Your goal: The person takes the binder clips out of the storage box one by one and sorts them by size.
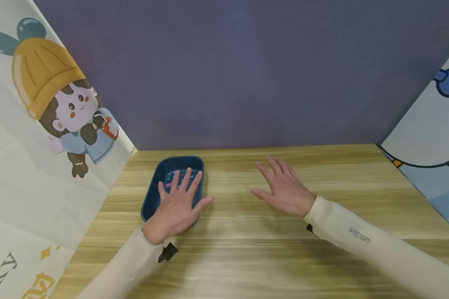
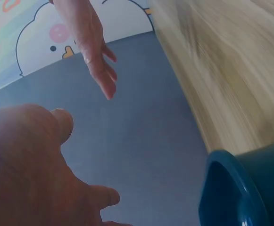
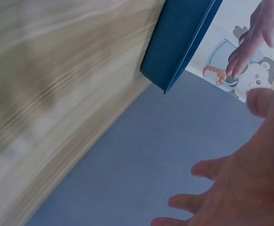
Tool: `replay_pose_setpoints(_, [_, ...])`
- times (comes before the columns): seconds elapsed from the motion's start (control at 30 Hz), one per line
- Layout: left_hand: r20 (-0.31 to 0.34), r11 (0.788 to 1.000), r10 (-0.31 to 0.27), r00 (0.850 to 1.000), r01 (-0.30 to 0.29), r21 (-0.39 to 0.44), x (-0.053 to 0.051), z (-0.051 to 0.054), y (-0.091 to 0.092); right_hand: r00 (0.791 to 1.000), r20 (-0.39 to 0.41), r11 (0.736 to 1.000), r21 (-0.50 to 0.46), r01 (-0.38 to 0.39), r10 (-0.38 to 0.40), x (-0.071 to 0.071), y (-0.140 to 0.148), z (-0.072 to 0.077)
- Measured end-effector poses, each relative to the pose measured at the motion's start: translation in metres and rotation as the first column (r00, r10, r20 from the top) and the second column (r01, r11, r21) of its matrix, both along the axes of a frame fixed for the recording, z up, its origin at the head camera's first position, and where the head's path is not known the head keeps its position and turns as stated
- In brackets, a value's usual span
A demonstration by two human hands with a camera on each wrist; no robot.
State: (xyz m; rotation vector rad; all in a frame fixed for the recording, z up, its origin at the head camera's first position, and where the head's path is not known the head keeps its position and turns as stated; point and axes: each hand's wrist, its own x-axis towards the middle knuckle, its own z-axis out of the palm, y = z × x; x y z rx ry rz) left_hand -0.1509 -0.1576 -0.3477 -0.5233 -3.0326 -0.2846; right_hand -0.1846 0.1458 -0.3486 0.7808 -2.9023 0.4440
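A dark blue tray (image 1: 148, 206) stands on the wooden table, with small pink and blue items inside, partly hidden by fingers. My left hand (image 1: 177, 209) hovers above the tray, palm down, its fingers spread and holding nothing. To the right, my right hand (image 1: 286, 190) hangs over the table with fingers apart, also holding nothing. In the left wrist view the tray (image 2: 273, 174) lies below my left hand (image 2: 28, 169); the right wrist view shows the tray (image 3: 177, 42) beyond my right hand (image 3: 245, 174).
The wooden tabletop (image 1: 239, 257) meets a grey-blue panel (image 1: 239, 74) at the back. A white sheet with a cartoon child (image 1: 75, 108) borders the left, and another printed sheet (image 1: 426, 124) borders the right.
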Motion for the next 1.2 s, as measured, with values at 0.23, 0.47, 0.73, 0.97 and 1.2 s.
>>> replay_pose_setpoints(0.23, [-0.044, 0.999, 0.018, 0.999, -0.017, 0.029, -0.004, -0.001, -0.016, 1.000, 0.006, 1.000, 0.029, -0.008, 0.008, -0.009, -0.013, 0.003])
replay_pose_setpoints(0.47, [-0.088, 0.997, 0.053, 0.995, -0.048, 0.060, -0.007, 0.000, -0.035, 0.999, 0.030, 0.999, 0.018, -0.031, 0.031, -0.014, -0.025, 0.002])
replay_pose_setpoints(0.73, [-0.086, 0.992, 0.111, 0.990, -0.105, 0.071, -0.010, -0.001, -0.058, 0.996, 0.069, 0.998, -0.006, -0.061, 0.061, -0.014, -0.033, 0.000])
replay_pose_setpoints(0.97, [-0.076, 0.980, 0.189, 0.979, -0.183, 0.074, -0.010, -0.005, -0.076, 0.990, 0.112, 0.996, -0.019, -0.089, 0.091, -0.015, -0.044, -0.004])
replay_pose_setpoints(1.2, [-0.070, 0.964, 0.251, 0.965, -0.243, 0.108, -0.019, -0.011, -0.094, 0.982, 0.151, 0.993, -0.057, -0.108, 0.115, -0.018, -0.059, -0.003])
